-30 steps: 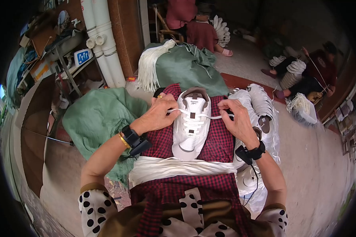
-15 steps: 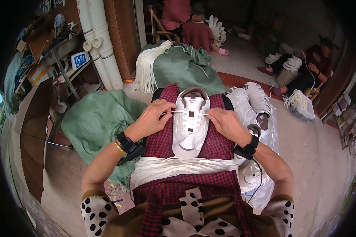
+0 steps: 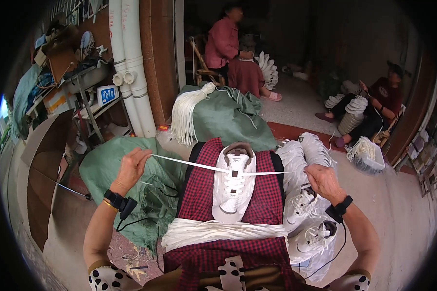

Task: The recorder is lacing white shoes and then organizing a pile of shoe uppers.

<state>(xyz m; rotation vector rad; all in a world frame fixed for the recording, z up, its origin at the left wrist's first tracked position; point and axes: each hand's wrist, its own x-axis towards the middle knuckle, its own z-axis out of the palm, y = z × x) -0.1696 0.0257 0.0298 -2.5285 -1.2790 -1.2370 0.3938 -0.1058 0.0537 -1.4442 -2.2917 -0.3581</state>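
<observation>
Topping checked cloth (image 3: 265,191), white shoe (image 3: 234,182), dim room (image 3: 296,104), perhaps grey-walled

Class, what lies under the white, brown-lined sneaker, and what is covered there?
Red-and-black checked cloth shows on both sides of the white, brown-lined sneaker, which appears to rest on it. The sole's underside and the surface directly beneath are covered.

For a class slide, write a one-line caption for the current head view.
Left hand and right hand hold a lace taut to either side of a white shoe on checked cloth.
</observation>
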